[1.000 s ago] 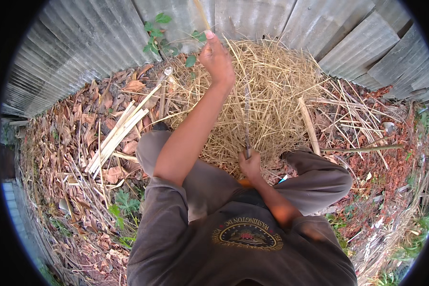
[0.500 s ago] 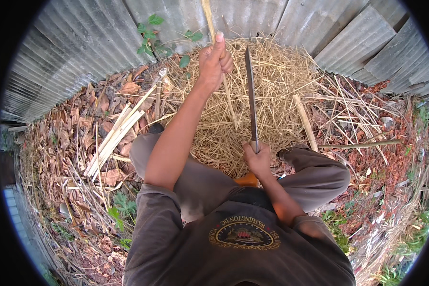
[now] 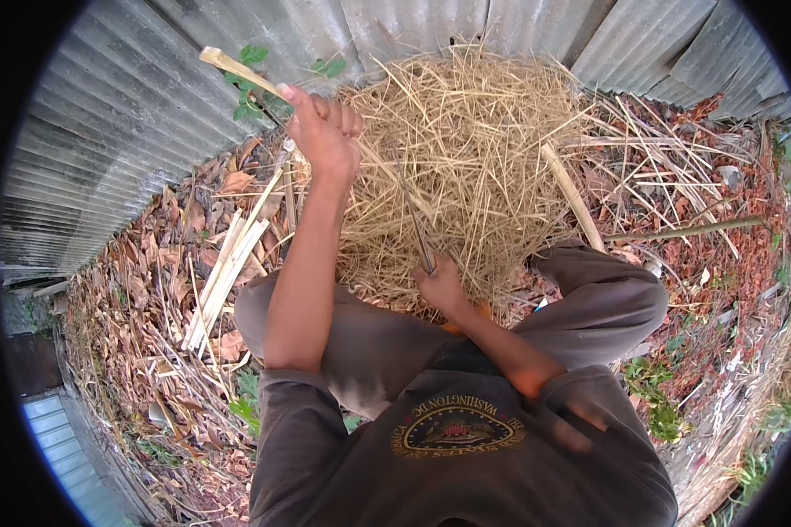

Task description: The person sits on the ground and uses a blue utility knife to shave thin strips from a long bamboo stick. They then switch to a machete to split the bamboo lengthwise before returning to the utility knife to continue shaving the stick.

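Observation:
My left hand [image 3: 327,142] is closed around a pale strip of split bamboo or wood [image 3: 237,67], thumb laid along it. The strip slants from the far left down toward the right, and its lower part shows past my fingers above the straw. In my right hand [image 3: 441,285], low between my knees, is the handle of a long machete [image 3: 417,220]. Its dark blade appears nearly edge-on, pointing away and slightly left. The blade's far part lies close to the strip's lower end; whether they touch I cannot tell. Beneath both is a heap of dry shavings [image 3: 488,158].
A corrugated metal fence [image 3: 123,140] closes off the far side. Several split pale strips [image 3: 228,272] lie on dry leaves at left. A thicker strip [image 3: 573,198] rests right of the heap, beside a thin stick [image 3: 690,230]. A green plant [image 3: 248,83] grows by the fence.
My left hand has moved left, and the strip has tilted from near upright to a slant. My right hand has shifted left, turning the machete's blade edge-on and leftward.

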Action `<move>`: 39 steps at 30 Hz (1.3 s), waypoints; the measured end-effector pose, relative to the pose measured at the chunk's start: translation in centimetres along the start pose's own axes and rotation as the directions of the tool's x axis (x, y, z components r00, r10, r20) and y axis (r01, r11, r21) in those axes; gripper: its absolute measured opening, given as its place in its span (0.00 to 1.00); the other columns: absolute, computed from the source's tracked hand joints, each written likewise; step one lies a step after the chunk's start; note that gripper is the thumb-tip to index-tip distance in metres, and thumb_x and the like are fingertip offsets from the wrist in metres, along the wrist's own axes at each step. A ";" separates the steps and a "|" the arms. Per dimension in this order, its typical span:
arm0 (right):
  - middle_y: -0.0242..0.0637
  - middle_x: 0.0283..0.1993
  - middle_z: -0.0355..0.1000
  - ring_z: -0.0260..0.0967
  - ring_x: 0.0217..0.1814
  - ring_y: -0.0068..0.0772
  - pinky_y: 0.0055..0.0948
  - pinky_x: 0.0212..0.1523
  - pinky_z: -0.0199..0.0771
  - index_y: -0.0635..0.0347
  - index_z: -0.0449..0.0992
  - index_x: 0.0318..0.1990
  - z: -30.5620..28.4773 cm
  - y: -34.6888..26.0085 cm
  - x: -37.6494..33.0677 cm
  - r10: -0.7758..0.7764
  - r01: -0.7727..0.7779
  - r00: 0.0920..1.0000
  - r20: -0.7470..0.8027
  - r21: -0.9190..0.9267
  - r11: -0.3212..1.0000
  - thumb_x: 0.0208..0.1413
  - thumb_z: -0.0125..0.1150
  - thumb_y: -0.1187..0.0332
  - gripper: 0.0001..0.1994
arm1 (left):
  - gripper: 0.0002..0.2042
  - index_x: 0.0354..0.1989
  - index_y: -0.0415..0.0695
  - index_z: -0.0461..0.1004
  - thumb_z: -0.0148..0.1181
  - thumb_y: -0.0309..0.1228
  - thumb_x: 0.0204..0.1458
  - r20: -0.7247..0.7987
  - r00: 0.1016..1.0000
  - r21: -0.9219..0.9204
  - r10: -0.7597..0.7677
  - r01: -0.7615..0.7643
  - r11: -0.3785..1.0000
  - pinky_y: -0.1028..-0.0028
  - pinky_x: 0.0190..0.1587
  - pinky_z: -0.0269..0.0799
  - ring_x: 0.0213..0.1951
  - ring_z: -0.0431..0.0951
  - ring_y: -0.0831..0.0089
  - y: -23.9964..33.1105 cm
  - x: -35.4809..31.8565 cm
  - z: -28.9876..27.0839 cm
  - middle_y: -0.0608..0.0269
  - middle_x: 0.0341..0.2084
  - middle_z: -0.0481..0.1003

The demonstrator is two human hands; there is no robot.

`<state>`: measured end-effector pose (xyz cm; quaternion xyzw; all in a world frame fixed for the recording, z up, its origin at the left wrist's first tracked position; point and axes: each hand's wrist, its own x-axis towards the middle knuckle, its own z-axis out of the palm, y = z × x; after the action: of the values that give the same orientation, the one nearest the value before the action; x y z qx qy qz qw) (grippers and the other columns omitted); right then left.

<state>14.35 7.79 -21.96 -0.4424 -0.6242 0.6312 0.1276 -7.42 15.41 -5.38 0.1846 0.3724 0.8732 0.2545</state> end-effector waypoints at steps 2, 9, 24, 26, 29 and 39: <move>0.33 0.11 0.60 0.61 0.12 0.27 0.34 0.15 0.61 0.61 0.63 0.17 0.6 2.7 0.0 -0.027 0.028 0.999 -0.030 0.019 0.999 0.52 0.55 0.71 0.13 | 0.29 0.14 0.52 0.47 0.42 0.58 0.60 -0.034 0.999 0.018 -0.018 0.018 1.000 0.73 0.16 0.40 0.12 0.42 0.78 0.4 -0.4 0.7 0.73 0.08 0.43; 0.31 0.11 0.57 0.55 0.12 0.25 0.33 0.15 0.54 0.61 0.61 0.17 0.3 2.0 -0.6 0.031 -0.031 0.999 -0.023 0.001 1.000 0.51 0.55 0.73 0.14 | 0.31 0.14 0.52 0.46 0.43 0.62 0.57 -0.083 0.996 0.035 -0.021 0.024 0.999 0.73 0.17 0.39 0.13 0.41 0.77 0.1 0.3 -0.2 0.73 0.09 0.43; 0.30 0.14 0.60 0.57 0.13 0.23 0.31 0.15 0.57 0.61 0.64 0.22 -0.1 5.0 1.2 0.006 -0.007 0.999 -0.035 -0.015 1.000 0.53 0.55 0.72 0.10 | 0.29 0.13 0.53 0.49 0.43 0.59 0.59 -0.132 0.990 0.088 0.053 -0.042 0.995 0.74 0.12 0.45 0.08 0.46 0.78 0.3 0.4 1.4 0.74 0.06 0.47; 0.31 0.14 0.60 0.56 0.13 0.23 0.32 0.16 0.57 0.62 0.63 0.20 -0.3 4.7 1.6 0.100 -0.102 0.994 -0.045 -0.047 0.994 0.52 0.55 0.72 0.11 | 0.29 0.13 0.52 0.50 0.45 0.58 0.59 -0.158 0.983 0.195 0.098 -0.066 0.979 0.73 0.13 0.45 0.09 0.46 0.78 0.0 -0.9 0.1 0.73 0.06 0.48; 0.33 0.14 0.61 0.56 0.14 0.26 0.34 0.17 0.57 0.63 0.64 0.19 -1.3 1.1 -0.6 -0.032 0.027 0.996 -0.078 -0.063 0.998 0.51 0.56 0.72 0.12 | 0.28 0.14 0.52 0.50 0.47 0.56 0.60 -0.056 0.992 0.027 0.112 -0.110 0.994 0.74 0.13 0.45 0.08 0.47 0.78 0.9 1.6 1.6 0.73 0.06 0.48; 0.29 0.15 0.61 0.57 0.16 0.18 0.25 0.17 0.57 0.57 0.63 0.19 -3.8 -5.5 -1.0 -0.339 0.340 0.935 -0.104 -0.008 0.940 0.53 0.54 0.76 0.12 | 0.29 0.12 0.53 0.50 0.47 0.58 0.58 -0.066 0.993 0.159 0.097 -0.086 0.984 0.74 0.14 0.44 0.09 0.47 0.77 0.0 0.1 0.8 0.73 0.08 0.47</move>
<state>15.50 10.68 -15.92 -0.3598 -0.6805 0.5788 0.2692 -7.10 15.93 -4.81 0.1884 0.4396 0.8585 0.1849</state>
